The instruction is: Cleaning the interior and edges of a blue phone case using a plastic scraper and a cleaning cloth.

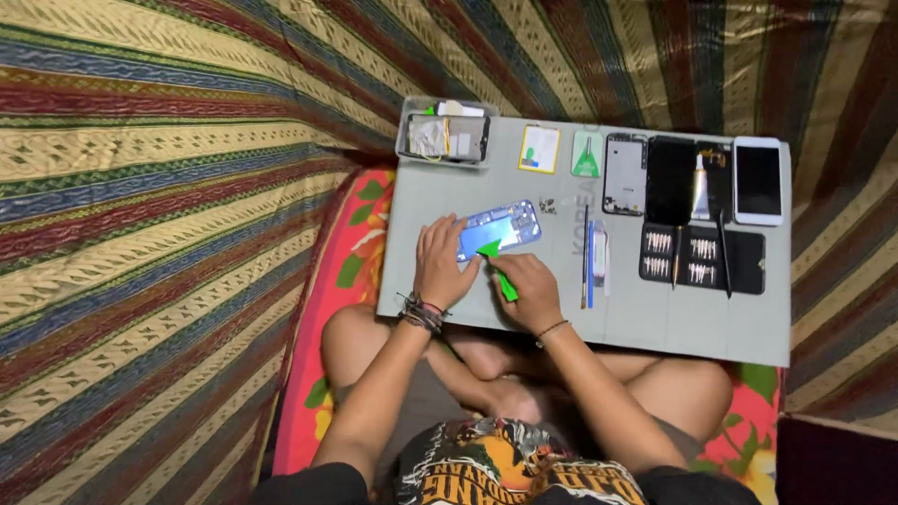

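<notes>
A person sits cross-legged with a grey mat (655, 323) across the lap, on a floral cushion (351, 252) amid striped cloth (140, 187). The left hand (442, 264) rests on the mat's near-left part, fingers slightly spread and pressed flat on the left end of a blue phone frame (500, 229), which lies tilted near the middle-left of the mat. The right hand (530, 292) sits just right of it, fingers curled together around a green pry tool (499, 269) whose tip touches the frame's lower edge; the exact pinch is hidden by the knuckles. Both wrists wear bands. Just right of the right hand, slim tools (589, 257) lie side by side, running away from the person, and they crowd that hand's right side. Further right, a black bit case (702, 257) lies open, with a thin driver (723, 252) slanting across it. Along the far edge, left to right, stand a clear tray (447, 136) holding a phone part and oddments, a yellow-edged card (539, 149), a green pick card (586, 154), an opened phone shell (625, 174), a black panel (671, 180), another dark part (713, 178), and a white phone (758, 180) face up. A few small bits (549, 204) lie between the frame and the cards. The space between the frame and the tray is bare mat.
</notes>
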